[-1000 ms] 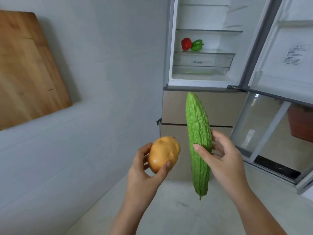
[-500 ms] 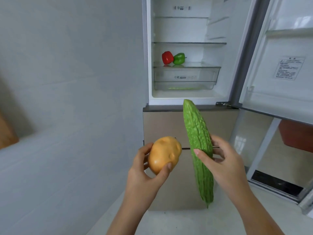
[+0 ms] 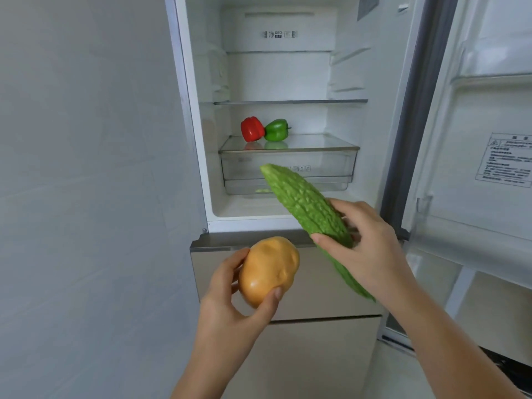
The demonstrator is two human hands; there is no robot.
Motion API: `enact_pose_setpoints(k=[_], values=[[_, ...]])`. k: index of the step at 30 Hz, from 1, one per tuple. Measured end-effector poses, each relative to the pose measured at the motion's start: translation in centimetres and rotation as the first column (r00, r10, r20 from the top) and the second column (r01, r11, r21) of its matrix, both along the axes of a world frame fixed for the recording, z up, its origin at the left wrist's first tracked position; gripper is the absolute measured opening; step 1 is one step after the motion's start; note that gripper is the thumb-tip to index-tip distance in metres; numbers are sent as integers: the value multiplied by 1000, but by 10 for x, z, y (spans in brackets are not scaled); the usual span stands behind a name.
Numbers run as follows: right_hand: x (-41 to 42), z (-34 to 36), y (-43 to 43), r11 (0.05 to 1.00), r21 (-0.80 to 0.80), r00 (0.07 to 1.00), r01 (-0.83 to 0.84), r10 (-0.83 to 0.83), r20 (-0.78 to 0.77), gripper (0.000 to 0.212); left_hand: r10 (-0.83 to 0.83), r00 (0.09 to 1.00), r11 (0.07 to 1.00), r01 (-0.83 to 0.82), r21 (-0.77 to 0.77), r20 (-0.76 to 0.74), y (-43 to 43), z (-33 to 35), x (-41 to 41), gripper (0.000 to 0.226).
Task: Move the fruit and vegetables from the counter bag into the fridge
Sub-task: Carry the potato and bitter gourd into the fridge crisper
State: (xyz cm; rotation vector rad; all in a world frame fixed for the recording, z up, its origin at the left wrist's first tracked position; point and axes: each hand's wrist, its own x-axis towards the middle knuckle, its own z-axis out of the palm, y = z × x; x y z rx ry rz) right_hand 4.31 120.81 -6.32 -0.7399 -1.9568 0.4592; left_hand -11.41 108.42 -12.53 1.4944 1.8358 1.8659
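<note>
My left hand (image 3: 230,306) grips a yellow-brown potato (image 3: 267,270) in front of the fridge's lower drawers. My right hand (image 3: 365,249) holds a long bumpy green bitter gourd (image 3: 302,205) tilted, its tip pointing up-left toward the open fridge (image 3: 290,217) compartment. Inside, a red pepper (image 3: 252,129) and a green pepper (image 3: 275,129) sit side by side on a glass shelf (image 3: 316,142). Below that shelf is a clear crisper drawer (image 3: 325,165). The counter bag is out of view.
The fridge door (image 3: 483,139) stands open at the right, with door bins and a white label. A grey wall (image 3: 86,182) fills the left side. Beige lower drawer fronts (image 3: 316,341) are shut beneath the open compartment. An upper glass shelf (image 3: 290,102) holds nothing.
The fridge has come closer and more central in view. The bitter gourd has tipped from upright to a slant toward the compartment. Both hands keep their hold.
</note>
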Motion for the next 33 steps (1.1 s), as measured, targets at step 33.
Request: enact_pose_setpoints(k=[33], values=[[-176, 85, 298, 828, 553, 921, -86, -146, 361, 56, -53, 996, 985, 64, 162, -71, 260, 58, -177, 63]])
